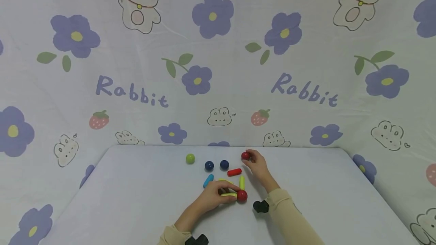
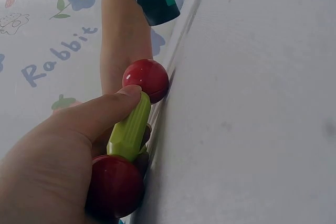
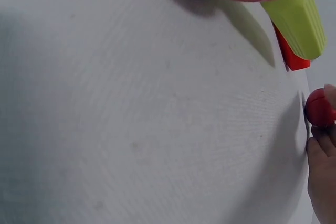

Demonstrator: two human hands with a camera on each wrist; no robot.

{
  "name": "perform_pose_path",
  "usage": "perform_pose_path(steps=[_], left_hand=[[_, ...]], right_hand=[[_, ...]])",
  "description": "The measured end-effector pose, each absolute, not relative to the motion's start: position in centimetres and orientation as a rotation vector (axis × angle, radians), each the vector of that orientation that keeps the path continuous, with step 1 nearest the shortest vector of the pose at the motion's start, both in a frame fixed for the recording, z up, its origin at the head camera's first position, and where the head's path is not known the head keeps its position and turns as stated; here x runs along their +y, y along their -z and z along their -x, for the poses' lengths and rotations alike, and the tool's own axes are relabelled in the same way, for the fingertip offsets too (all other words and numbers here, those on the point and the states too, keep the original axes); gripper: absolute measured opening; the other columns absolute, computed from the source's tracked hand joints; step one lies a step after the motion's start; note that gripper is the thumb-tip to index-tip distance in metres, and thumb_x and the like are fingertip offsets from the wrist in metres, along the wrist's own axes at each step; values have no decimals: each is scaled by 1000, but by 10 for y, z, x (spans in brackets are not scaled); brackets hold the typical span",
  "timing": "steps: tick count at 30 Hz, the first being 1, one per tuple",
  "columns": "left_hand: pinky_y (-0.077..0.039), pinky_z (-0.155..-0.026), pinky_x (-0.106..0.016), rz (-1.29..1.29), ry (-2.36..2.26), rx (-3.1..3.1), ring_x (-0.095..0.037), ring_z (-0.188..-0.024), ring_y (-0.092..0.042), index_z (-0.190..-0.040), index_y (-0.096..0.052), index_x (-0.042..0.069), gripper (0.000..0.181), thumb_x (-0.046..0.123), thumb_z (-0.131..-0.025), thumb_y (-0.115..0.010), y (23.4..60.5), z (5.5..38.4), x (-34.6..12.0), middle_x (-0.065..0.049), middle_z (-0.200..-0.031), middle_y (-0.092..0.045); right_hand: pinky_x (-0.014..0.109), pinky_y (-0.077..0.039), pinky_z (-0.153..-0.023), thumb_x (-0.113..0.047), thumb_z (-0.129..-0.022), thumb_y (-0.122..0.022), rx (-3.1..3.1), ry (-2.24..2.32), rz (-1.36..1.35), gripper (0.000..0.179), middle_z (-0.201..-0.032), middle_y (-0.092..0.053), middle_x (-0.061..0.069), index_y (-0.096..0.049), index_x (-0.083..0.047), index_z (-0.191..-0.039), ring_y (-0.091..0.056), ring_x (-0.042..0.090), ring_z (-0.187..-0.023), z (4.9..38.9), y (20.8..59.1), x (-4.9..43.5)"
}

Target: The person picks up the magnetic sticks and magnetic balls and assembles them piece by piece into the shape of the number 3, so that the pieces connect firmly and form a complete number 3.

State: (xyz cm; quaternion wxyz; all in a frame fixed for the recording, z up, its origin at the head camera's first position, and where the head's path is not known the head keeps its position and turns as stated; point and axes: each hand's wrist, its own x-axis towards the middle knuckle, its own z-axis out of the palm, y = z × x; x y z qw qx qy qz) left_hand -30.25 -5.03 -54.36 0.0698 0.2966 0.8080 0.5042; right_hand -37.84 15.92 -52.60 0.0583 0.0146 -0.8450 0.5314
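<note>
My left hand [image 1: 214,196] pinches a yellow-green stick [image 2: 130,129] between thumb and fingers. At its far end sits a red ball [image 2: 146,80]; another red ball [image 2: 115,186] is at the near end, by the palm. In the head view, a second yellow-green stick [image 1: 242,182] stretches away from the red ball [image 1: 242,196] beside my left fingertips. A third yellow-green stick [image 1: 225,180] shows partly behind that hand. Further back on the right, my right hand [image 1: 258,166] holds a loose red ball [image 1: 245,155] in its fingertips.
Two dark blue balls [image 1: 209,166] and a green ball [image 1: 190,158] lie towards the back of the white table [image 1: 136,199]. A red stick [image 1: 234,172] is between the hands, and a blue stick [image 1: 208,180] lies beyond the left hand. A patterned cloth [image 1: 238,56] hangs behind.
</note>
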Motion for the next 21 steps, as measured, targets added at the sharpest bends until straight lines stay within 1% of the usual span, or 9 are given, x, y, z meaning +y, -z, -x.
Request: perform_pose_path(steps=[6, 12, 14, 17, 21], left_hand=[[-52, -78, -18, -874, -1513, 2432, -6, -91, -62, -113, -72, 25, 27, 27, -86, -74, 543, 302, -50, 6, -109, -72], [-52, -77, -19, -892, -1533, 2417, -5, -89, -62, -113, -73, 23, 27, 25, -86, -74, 542, 302, -50, 4, -109, -73], [-52, -78, -19, -890, -1537, 2411, -5, -89, -62, -113, -72, 24, 27, 25, -86, -74, 542, 303, -50, 4, -109, -73], [-52, -78, -19, -886, -1538, 2411, -5, -89, -63, -113, -72, 24, 27, 25, -86, -74, 542, 304, -50, 4, -109, -73], [-52, -78, -19, -887, -1537, 2417, -4, -88, -63, -113, -73, 24, 27, 25, -86, -75, 542, 304, -49, 4, -109, -73]], right_hand=[[47, -45, -107, 1, -87, -67, -2517, -1570, 37, 39, -127, -59, 24, -55, 3, -124, -55, 37, -125, 378, 530, 158], [45, -50, -100, -1, -87, -67, -2539, -1473, 39, 37, -111, -66, 20, -60, 0, -124, -62, 32, -109, 376, 532, 164], [45, -51, -99, -1, -88, -66, -2556, -1447, 35, 36, -109, -66, 19, -62, -1, -123, -62, 31, -107, 376, 532, 165], [44, -49, -102, -4, -89, -66, -2563, -1475, 19, 37, -119, -65, 18, -61, -2, -125, -60, 31, -115, 375, 531, 166], [45, -43, -110, -5, -90, -66, -2566, -1574, -68, 46, -138, -56, 19, -53, -1, -134, -52, 33, -130, 378, 531, 164]])
